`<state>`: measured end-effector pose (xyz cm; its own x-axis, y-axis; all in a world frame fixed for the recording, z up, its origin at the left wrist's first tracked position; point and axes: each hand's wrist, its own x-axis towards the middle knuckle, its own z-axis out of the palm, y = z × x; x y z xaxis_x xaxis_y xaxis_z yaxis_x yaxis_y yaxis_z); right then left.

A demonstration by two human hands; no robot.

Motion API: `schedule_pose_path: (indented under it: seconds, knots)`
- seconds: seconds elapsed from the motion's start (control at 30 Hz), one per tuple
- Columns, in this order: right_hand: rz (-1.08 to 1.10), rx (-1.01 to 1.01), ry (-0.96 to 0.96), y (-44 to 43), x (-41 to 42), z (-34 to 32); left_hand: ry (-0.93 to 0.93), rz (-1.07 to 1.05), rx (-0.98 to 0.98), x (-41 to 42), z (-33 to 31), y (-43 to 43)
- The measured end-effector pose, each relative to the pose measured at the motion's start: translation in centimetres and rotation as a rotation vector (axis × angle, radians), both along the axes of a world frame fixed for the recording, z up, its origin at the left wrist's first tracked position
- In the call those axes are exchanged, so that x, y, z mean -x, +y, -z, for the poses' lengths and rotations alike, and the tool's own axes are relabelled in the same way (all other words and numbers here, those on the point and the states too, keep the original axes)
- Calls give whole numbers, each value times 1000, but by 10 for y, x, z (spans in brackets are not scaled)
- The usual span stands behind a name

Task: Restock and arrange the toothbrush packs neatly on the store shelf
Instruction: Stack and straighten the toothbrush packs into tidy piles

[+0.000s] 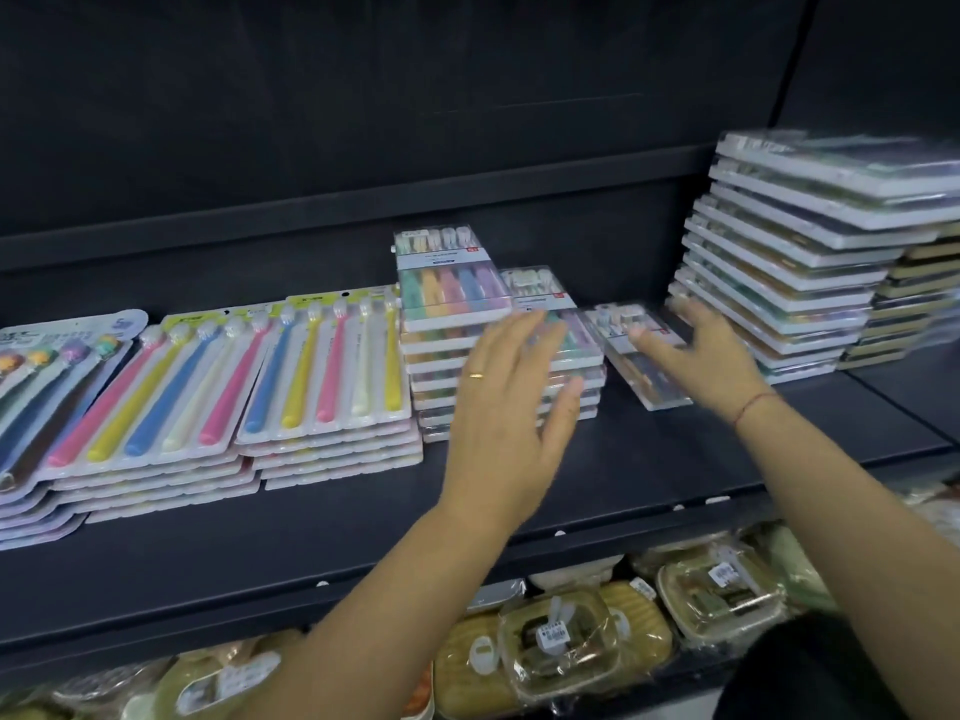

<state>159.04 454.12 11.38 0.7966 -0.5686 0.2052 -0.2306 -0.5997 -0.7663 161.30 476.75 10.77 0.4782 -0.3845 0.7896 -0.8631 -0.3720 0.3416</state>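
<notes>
Shelf (pixel 311 537) is shown: left grip (pixel 506 418) is held spread before a short pack stack (pixel 537 285); right grip (pixel 709 363) is spread over a loose pack (pixel 657 384).

Wide open along the front: a bare strip of the dark shelf board (pixel 260 553) runs the whole width. Behind it on the left, flat stacks of carded colourful toothbrush packs (pixel 332 366) block the way. In the centre stands a taller stack of clear boxed pastel toothbrush packs (pixel 449 298), with a lower stack of the same boxes (pixel 582 366) just beside it. Next comes a narrow gap, then the tall leaning pile of white-edged packs (pixel 779 283). A single clear pack (pixel 649 371) lies tilted in that gap. There is ample room overhead.
</notes>
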Motion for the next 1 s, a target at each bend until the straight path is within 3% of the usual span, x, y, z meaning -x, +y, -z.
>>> schedule_pose_path:
  seconds: [0.1,0.2,0.33,0.53,0.73,0.87,1.0]
  knots:
    - [32,60,364,-21,12,22,-104,-139,-335,-5,21,-37]
    - [32,115,404,-20,16,36,-45,-309,-504,-16,30,-53]
    - [102,188,308,-18,14,42,-76,-343,-564,-20,31,-55]
    - [146,-33,91,-19,20,39,-65,-338,-569,-18,25,-51]
    - [119,-181,-203,-3,25,6,-212,-255,-237,-19,-24,-17]
    - [35,-121,-286,34,11,-15,-6,-466,-429,-44,-49,8]
    - [-17,7,-208,62,-14,-18,88,-429,-485,-51,-52,16]
